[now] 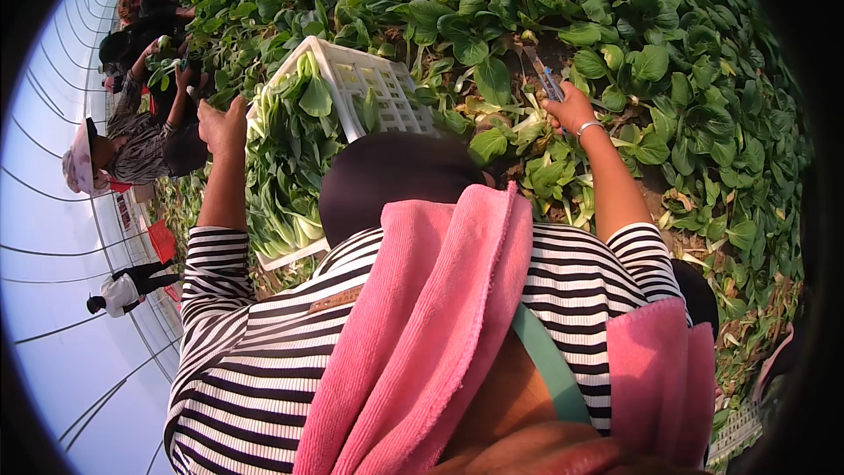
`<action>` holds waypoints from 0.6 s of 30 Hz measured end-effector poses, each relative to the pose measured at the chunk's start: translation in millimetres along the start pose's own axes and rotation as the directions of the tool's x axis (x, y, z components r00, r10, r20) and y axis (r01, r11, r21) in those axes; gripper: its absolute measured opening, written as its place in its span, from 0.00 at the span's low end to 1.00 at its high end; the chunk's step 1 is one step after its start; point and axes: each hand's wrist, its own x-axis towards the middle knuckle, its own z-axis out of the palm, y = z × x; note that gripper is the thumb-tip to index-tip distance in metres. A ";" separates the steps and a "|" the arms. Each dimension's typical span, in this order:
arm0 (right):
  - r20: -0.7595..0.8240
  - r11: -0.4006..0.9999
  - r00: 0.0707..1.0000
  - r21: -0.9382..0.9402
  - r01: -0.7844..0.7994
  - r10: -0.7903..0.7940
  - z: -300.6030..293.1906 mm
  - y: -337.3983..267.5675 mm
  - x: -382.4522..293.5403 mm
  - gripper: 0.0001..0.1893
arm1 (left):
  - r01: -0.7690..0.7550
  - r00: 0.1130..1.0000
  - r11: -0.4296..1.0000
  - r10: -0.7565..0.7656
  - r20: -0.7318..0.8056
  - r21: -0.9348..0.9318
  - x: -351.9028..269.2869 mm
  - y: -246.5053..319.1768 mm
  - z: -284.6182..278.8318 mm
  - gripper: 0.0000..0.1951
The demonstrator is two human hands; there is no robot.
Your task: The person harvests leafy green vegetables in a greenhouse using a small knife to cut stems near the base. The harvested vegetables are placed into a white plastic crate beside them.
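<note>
My left hand (223, 124) is beside the far left corner of a white plastic crate (273, 76), thumb and fingers apart, with nothing visible in it. Bunches of leafy greens with pale stems (287, 171) fill the crate, which stands left of my dark-clad knee. In my right hand (572, 109), with a bracelet on the wrist, is a knife-like tool (546, 79) with blue on it. Its metal end points towards the soil at the base of the growing leafy greens (491, 79). Loose leaves and cut stems (550, 171) lie just below that hand.
Dense rows of leafy greens (699, 33) spread ahead and right. Co-workers crouch at left; one in a pale hat (82, 158) is near my left arm, another person (122, 293) stands farther off. A second crate (738, 429) is at lower right. Hoop frames of a greenhouse arch at left.
</note>
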 end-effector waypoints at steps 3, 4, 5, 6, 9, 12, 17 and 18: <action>0.057 0.998 0.998 -0.067 0.017 -0.013 6.9 -0.5 9.1 0.14 | -0.521 0.782 0.708 0.620 0.067 -0.477 -15.5 94.1 8.3 0.22; 0.060 0.999 0.998 -0.048 0.024 -0.021 9.8 0.0 12.7 0.13 | -0.359 0.684 0.632 0.678 0.267 -0.687 -31.8 129.0 21.3 0.21; 0.061 0.999 0.998 -0.023 0.031 -0.030 12.4 0.6 17.0 0.13 | -0.482 0.509 0.515 0.823 0.252 -0.708 -50.3 164.2 38.4 0.20; 0.060 0.999 0.997 0.001 0.039 -0.039 14.7 1.5 21.8 0.13 | -0.580 0.300 0.391 0.918 0.260 -0.715 -68.4 199.3 58.8 0.18; 0.047 0.996 0.999 -0.080 0.029 -0.025 17.4 4.6 40.1 0.14 | -0.802 -0.155 0.136 0.893 0.422 -0.582 -115.3 276.7 120.9 0.15; -0.016 0.966 0.985 -0.201 0.162 -0.169 17.2 9.1 56.7 0.19 | -0.921 -0.089 0.245 0.622 0.778 -0.302 -116.7 305.7 173.3 0.16; 0.010 0.951 0.971 -0.199 0.235 -0.238 31.7 0.1 79.4 0.24 | -0.865 0.118 0.462 0.564 0.818 -0.194 -105.2 254.9 216.9 0.26; 0.021 0.951 0.972 -0.201 0.235 -0.236 36.3 -4.6 83.6 0.24 | -0.826 0.155 0.526 0.559 0.815 -0.204 -104.9 246.8 224.2 0.28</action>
